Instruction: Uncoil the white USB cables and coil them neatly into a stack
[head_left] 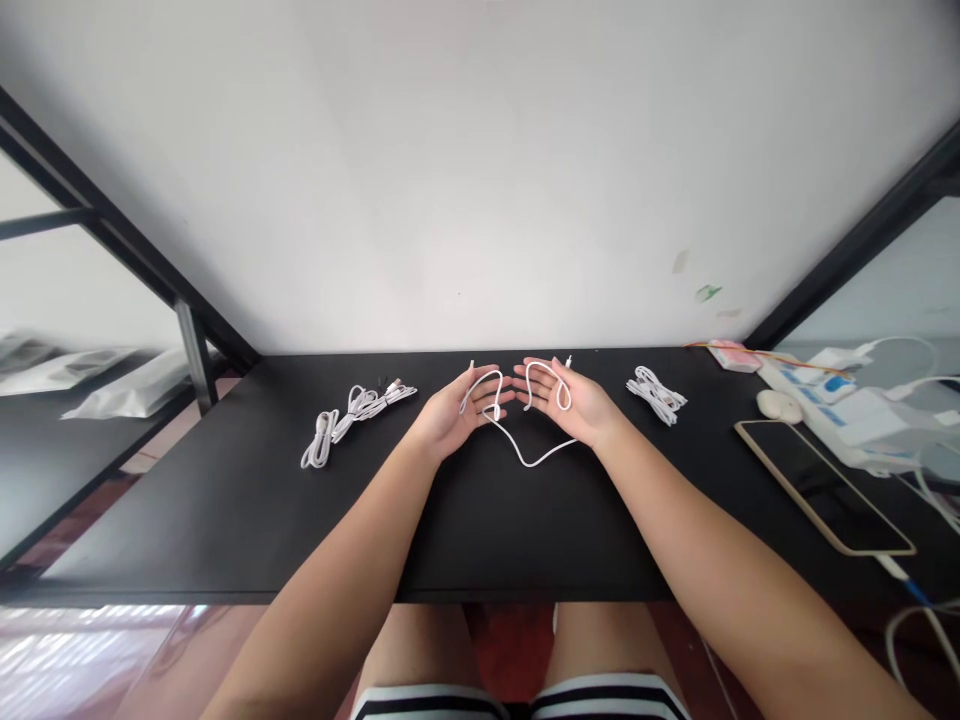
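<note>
1 white cable point(529, 465) lies across the unclenched fingers of left hand point(452, 412) and right hand point(585, 405) (palms up).

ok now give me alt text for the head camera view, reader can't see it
A person's left hand and right hand, palms open, have a loosely looped white cable draped across them at a black table. Bundled white cables lie to the left, another bundle to the right, and a phone farther right.
</note>
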